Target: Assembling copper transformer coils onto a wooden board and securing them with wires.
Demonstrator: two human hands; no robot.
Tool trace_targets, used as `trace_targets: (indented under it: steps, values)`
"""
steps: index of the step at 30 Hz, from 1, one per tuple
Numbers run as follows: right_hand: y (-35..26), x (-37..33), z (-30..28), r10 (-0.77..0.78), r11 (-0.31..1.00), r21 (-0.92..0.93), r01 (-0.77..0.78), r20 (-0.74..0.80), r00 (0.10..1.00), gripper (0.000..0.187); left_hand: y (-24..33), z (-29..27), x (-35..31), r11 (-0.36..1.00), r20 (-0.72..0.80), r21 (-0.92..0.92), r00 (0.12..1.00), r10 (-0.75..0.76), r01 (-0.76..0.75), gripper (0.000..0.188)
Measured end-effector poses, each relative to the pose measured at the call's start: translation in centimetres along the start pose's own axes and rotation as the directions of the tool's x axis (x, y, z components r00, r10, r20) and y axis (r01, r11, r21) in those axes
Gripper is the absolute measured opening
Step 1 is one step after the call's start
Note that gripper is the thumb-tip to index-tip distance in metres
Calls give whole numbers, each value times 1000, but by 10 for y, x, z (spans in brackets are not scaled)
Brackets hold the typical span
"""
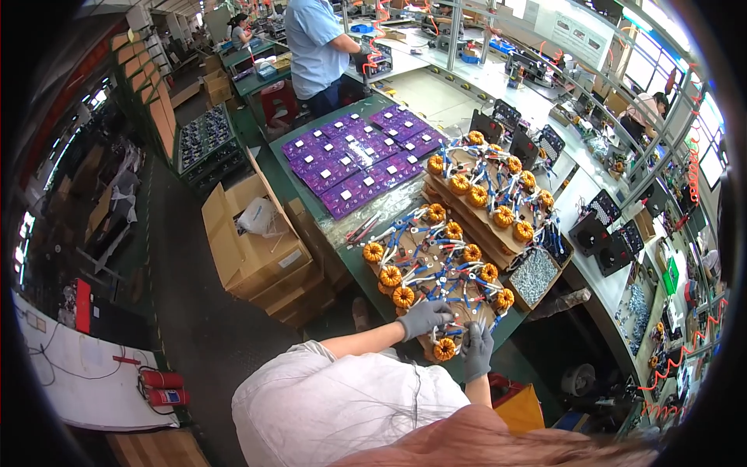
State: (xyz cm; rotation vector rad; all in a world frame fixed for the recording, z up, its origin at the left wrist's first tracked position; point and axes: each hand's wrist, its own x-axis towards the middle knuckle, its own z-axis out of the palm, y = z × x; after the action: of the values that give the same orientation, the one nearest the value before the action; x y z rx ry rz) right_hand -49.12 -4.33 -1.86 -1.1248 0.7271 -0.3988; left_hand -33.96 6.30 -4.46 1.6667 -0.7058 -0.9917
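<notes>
**Both Gloved Hands in Among Copper Coils**

Works at the near end of a brown cardboard sheet. Left hand in a grey glove, reaching across palm down, fingers bent and bunched narrowly over blue and white insulated leads. Right hand, likewise in grey, raised beside the sheet's corner, fingers drawn narrowly together. Cannot tell a grip on a lead from a mere touch at either set of fingertips. Between both hands, the nearest ring-shaped coil of orange copper wire. Comes in from opposite sides, perhaps to steady with one hand and handle with the other.

Beyond, on the same sheet, more such coils down both sides with leads tangled between, probably turned inward against snagging. Just past, a stack of brown cardboard layers bearing another batch, likely piled to save room. Beside it, a shallow cardboard tray of small silvery parts, apparently within easy reach.

Underneath, a worn green tabletop; toward the far end, flat purple circuit boards with white squares. Left of the table, an open brown cardboard box on a dark floor. Farther off, a co-worker in a light-blue shirt and long, cluttered pale workbenches.
</notes>
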Motion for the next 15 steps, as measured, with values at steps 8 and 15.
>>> trace_targets:
  steps: [8,15]
  values:
    - [20,7,7,41,999,4,-41,60,997,19,13,0,-16,991,19,-100,995,95,-92,24]
    - [24,-3,23,63,998,-29,-61,62,996,19,6,-7,-21,989,16,-126,996,86,-83,20]
